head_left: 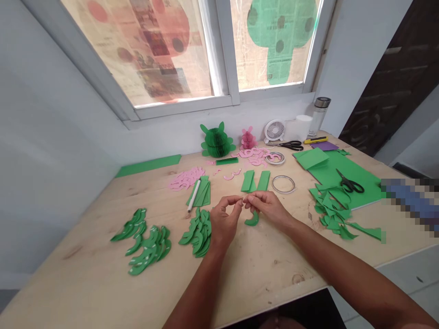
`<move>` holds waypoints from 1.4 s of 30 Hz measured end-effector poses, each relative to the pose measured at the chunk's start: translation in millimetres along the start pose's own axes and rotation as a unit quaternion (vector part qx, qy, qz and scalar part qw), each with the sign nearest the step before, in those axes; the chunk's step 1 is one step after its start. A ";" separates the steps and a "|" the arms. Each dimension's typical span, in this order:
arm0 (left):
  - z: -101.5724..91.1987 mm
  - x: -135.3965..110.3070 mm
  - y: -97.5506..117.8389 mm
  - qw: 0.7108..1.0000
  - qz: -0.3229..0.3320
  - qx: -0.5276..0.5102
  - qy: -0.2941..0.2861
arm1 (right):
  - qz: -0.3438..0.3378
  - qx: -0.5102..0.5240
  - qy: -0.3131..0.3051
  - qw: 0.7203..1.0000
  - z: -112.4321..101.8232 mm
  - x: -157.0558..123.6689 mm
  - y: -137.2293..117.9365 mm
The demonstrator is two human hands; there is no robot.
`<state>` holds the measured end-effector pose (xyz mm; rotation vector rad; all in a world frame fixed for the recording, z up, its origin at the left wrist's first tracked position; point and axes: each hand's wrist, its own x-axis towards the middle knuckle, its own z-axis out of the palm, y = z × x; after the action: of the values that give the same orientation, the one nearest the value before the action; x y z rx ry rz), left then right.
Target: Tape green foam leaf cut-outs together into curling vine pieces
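Observation:
My left hand [224, 219] and my right hand [269, 206] meet over the middle of the wooden table [103, 274], fingertips pinched together on something tiny that I cannot make out. A green crescent paper piece [252, 220] hangs under my right hand, curled against its fingers. Just left of my left hand lies a fanned stack of green crescents [198, 232]. Two more piles of green crescents [146, 242] sit farther left.
Folded green strips [255, 181], two tape rings [283, 184], pink cut-outs [187, 178] and a white pen [194, 195] lie behind the hands. Green sheets, offcuts [331, 212] and black scissors [350, 184] fill the right. Paper honeycomb figures, a small fan [274, 130] and a bottle stand by the wall.

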<state>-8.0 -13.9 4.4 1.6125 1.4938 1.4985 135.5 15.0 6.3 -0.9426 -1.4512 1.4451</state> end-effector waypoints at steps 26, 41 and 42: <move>2.1 -1.0 -6.8 0.991 -0.042 -0.100 -0.078 | 0.021 0.020 -0.006 1.000 -0.7 -1.0 -6.9; 8.3 -0.4 3.2 0.920 -0.189 -0.327 -0.101 | -0.024 0.008 0.016 1.000 2.1 0.4 0.9; 7.7 -0.3 3.5 0.910 -0.202 -0.345 -0.110 | -0.028 0.001 0.020 0.999 2.0 0.5 2.2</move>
<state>0.3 -12.8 5.2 0.9373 0.9312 1.3342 133.3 14.9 4.2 -0.9172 -1.4353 1.3789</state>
